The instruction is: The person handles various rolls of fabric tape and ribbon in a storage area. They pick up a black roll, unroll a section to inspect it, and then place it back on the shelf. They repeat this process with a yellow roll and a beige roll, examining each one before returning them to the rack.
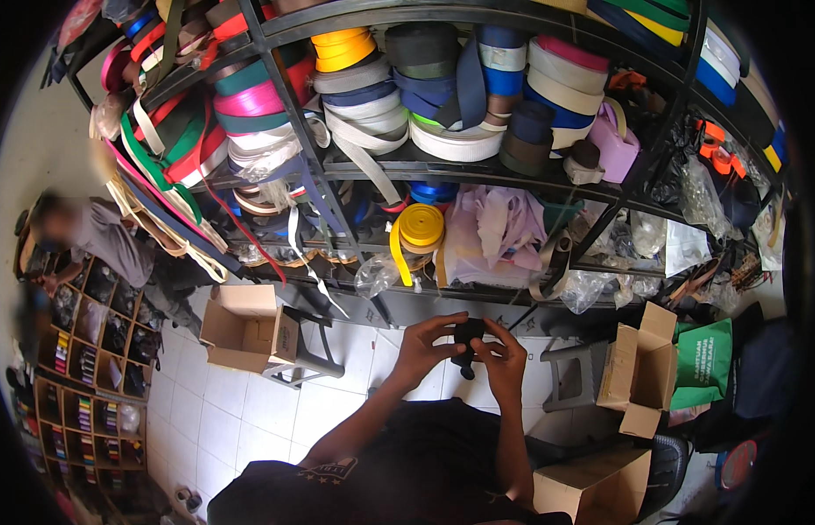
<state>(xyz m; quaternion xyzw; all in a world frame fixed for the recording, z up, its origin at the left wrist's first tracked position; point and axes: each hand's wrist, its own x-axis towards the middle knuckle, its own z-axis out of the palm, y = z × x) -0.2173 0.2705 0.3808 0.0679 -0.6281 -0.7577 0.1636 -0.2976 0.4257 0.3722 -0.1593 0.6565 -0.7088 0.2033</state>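
Observation:
My left hand point(422, 348) and my right hand point(505, 354) meet in front of me, both closed around a small black piece point(468, 334) that looks like a plastic buckle or strap part. A short black end hangs down below it between my thumbs. Most of the piece is hidden by my fingers. Both forearms come up from my black shirt at the lower edge.
A black metal shelf rack point(477, 171) holds several coloured webbing rolls, a yellow roll point(421, 226) and clear bags. Open cardboard boxes sit at left on a stool point(245, 325), at right point(639, 367) and lower right point(591, 490). Another person point(92, 236) sits at far left by cubby shelves point(88, 367).

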